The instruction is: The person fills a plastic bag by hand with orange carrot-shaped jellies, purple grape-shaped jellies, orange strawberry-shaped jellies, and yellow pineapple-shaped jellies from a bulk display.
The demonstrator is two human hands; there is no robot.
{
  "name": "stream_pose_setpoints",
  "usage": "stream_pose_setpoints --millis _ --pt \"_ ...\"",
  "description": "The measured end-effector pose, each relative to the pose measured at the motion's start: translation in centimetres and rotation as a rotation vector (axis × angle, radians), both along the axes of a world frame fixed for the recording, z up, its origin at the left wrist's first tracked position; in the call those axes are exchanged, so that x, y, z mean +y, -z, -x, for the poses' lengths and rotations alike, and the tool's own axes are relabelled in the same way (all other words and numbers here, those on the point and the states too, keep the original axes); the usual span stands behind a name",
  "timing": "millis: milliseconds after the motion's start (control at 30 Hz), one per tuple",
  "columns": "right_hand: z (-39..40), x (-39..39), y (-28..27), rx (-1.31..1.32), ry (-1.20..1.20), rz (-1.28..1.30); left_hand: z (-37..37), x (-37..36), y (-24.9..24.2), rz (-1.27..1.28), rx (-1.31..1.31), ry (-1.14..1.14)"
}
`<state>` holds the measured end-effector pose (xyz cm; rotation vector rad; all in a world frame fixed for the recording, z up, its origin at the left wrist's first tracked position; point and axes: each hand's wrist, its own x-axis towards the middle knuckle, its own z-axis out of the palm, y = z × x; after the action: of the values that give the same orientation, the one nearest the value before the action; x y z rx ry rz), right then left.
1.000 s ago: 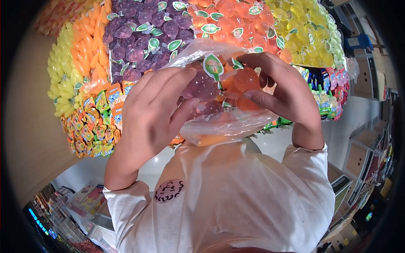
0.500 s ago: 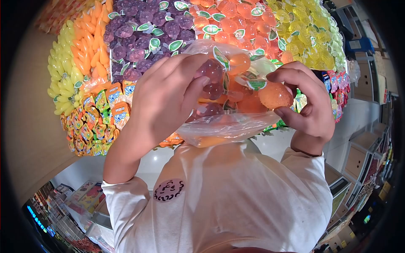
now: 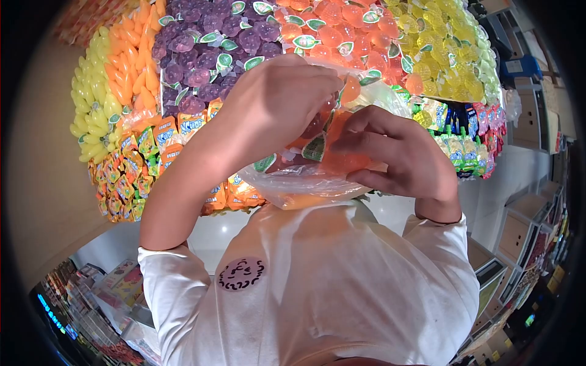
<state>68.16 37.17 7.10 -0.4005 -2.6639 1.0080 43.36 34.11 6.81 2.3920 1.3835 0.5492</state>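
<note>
A clear plastic bag (image 3: 287,190) sits open against the shirt front, filled with fruit-shaped jellies that carry green leaf tags. My left hand (image 3: 284,100) reaches over its left side with fingers curled down; what they grip is hidden behind the hand. Just below those fingers a purple jelly (image 3: 314,125) shows. From the right, my right hand (image 3: 400,152) dips into the bag with fingers bent and apart. Its fingertips are at an orange jelly (image 3: 339,160), and nothing shows firmly held. A leaf tag (image 3: 315,148) lies between the two hands.
Beyond the bag, the display holds rows of purple jellies (image 3: 207,58), orange-red jellies (image 3: 336,27), yellow jellies (image 3: 442,55) and long orange jellies (image 3: 131,61). Small snack pouches (image 3: 134,171) line its front edge. Boxes and shelves (image 3: 528,207) stand to the right.
My right hand has moved left into the bag, and the orange jelly it held is no longer in its fingers. My left hand has turned over and shifted right above the purple jelly.
</note>
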Motion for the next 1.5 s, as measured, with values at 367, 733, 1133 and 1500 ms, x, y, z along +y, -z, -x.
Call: stream_pose_setpoints --millis 367,733,1133,1500 --pt "-0.8 0.1 0.6 0.05 0.047 0.033 3.6 -3.6 -0.2 -0.202 -0.103 -0.285" --pt "-3.6 0.0 0.6 0.052 0.021 0.027 3.0 -8.2 -1.1 0.368 -0.126 -0.611" --pt "-1.0 -3.2 1.3 0.06 0.265 -0.185 1.2 -9.7 -1.2 0.282 -0.632 -0.614" --pt "-3.1 -2.2 0.8 0.175 -0.098 0.01 0.6 -11.4 -2.1 0.327 -0.971 -0.678"
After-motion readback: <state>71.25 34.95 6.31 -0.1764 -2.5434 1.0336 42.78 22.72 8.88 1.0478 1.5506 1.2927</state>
